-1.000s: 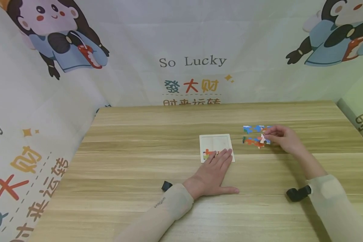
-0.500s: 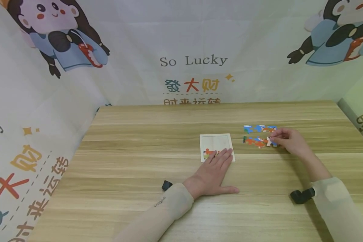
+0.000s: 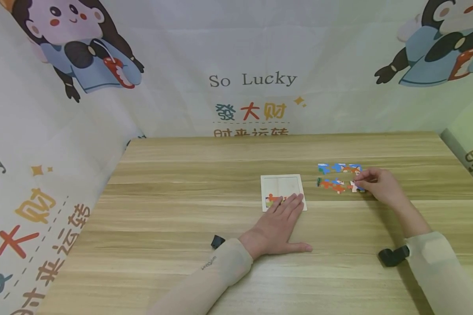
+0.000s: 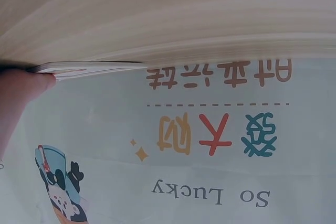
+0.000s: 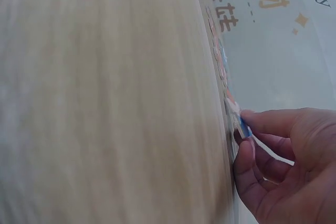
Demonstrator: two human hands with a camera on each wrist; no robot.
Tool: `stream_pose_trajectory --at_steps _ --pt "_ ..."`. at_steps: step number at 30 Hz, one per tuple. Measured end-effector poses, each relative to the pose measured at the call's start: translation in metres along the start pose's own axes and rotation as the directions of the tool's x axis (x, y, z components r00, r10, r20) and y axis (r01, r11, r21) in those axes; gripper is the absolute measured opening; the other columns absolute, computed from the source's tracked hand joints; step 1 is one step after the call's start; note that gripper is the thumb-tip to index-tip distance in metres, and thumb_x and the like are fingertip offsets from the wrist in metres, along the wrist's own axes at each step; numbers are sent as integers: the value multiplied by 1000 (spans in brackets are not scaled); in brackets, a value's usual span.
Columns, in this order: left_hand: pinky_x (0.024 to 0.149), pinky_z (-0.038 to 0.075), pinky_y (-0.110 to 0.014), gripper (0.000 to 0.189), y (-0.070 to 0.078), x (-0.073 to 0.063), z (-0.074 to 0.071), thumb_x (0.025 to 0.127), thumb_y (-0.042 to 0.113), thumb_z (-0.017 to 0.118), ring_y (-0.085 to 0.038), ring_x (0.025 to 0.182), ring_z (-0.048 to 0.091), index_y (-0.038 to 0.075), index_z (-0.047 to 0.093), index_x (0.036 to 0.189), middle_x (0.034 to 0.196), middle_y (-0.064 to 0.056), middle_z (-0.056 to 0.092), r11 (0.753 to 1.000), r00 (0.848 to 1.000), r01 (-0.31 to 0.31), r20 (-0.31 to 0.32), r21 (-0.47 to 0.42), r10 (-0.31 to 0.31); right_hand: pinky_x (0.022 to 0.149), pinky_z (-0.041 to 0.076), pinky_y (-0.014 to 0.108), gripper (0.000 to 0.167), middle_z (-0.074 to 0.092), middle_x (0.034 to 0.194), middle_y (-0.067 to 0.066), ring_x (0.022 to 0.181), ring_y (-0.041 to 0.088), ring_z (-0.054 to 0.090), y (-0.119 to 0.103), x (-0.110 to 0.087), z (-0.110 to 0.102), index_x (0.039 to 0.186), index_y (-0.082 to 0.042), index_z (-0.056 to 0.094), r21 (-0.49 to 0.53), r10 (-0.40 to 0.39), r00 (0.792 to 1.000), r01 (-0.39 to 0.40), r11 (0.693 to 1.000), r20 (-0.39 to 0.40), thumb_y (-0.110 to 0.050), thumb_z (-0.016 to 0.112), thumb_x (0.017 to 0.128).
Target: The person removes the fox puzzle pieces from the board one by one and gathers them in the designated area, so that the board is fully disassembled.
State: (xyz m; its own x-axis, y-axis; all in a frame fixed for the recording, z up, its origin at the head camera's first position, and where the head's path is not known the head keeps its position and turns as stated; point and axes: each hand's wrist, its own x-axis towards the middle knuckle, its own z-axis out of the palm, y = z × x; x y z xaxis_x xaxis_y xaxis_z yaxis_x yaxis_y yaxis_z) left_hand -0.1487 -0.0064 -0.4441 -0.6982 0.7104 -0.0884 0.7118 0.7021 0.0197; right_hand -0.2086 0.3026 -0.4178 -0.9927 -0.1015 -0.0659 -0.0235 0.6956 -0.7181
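My left hand (image 3: 273, 225) lies flat with straight fingers over the lower part of a pale square puzzle frame (image 3: 281, 183). Orange pieces (image 3: 271, 199) show in the frame's lower left; my fingers hide the rest of that row. Off to the right, my right hand (image 3: 382, 186) pinches a white and blue puzzle piece (image 3: 354, 187) between thumb and fingertips. That piece (image 5: 239, 119) is tilted up from the table in the right wrist view. Orange and blue puzzle pieces (image 3: 331, 184) lie just left of it. Behind them runs a row of blue and orange pieces (image 3: 340, 168).
A wooden table (image 3: 161, 197) bears everything. Its back edge meets a printed white cloth (image 3: 252, 48), which also hangs at the left and right. Black wrist cameras stick out by the left sleeve (image 3: 232, 262) and the right sleeve (image 3: 429, 249).
My right hand has moved a little to the right with the white and blue piece, opening a gap from the orange pieces. The left hand stays on the frame.
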Motion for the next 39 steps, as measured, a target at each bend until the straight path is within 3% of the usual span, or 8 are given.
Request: stream_pose_trajectory --at_steps 10,16,19,23,31,35,39 --pt "129 9 -37 103 0 1 -2 89 79 42 -18 158 6 11 13 161 170 -4 6 1000 1000 3 21 12 -4 59 49 22 29 68 110 30 71 0 56 -4 -3 -1 111 7 61 -64 46 999 -47 997 -21 -20 60 100" --pt "129 10 -35 104 1 0 -6 89 79 41 -19 158 7 10 12 161 170 -5 7 999 999 1 43 32 -2 58 47 25 28 68 109 29 83 19 66 -19 -4 4 110 3 65 -122 -8 999 3 993 -42 -23 60 100" --pt "128 12 -34 104 2 -1 -7 90 79 41 -21 158 9 8 12 161 170 -7 10 999 999 -5 34 32 4 55 49 24 28 69 107 28 82 25 68 -30 -3 10 110 3 65 -92 -37 999 33 995 -33 -22 60 100" --pt "128 13 -34 104 7 -5 -8 90 78 41 -23 157 11 7 14 160 169 -10 11 999 1000 -6 22 42 5 55 52 23 25 69 103 25 77 18 66 -47 0 20 110 3 65 -33 -61 998 61 998 -11 -19 61 100" --pt "128 16 -31 105 23 -7 -9 89 81 37 -23 157 13 4 19 159 169 -11 13 992 998 61 14 108 -63 60 52 22 22 69 105 23 76 19 66 -81 11 46 109 3 66 28 -99 994 98 995 47 -15 63 97" --pt "127 17 -31 105 26 -8 -9 89 81 38 -23 157 14 4 20 159 168 -11 15 990 995 91 19 107 -93 70 52 24 20 70 104 21 83 23 66 -94 17 63 107 3 69 16 -183 980 183 983 72 -12 63 96" --pt "128 15 -31 105 26 -7 -8 90 80 36 -22 157 10 4 16 159 169 -10 11 991 994 98 47 93 -103 76 53 30 22 71 106 19 90 26 67 -103 21 79 112 1 71 29 -279 948 278 960 154 -12 63 97"
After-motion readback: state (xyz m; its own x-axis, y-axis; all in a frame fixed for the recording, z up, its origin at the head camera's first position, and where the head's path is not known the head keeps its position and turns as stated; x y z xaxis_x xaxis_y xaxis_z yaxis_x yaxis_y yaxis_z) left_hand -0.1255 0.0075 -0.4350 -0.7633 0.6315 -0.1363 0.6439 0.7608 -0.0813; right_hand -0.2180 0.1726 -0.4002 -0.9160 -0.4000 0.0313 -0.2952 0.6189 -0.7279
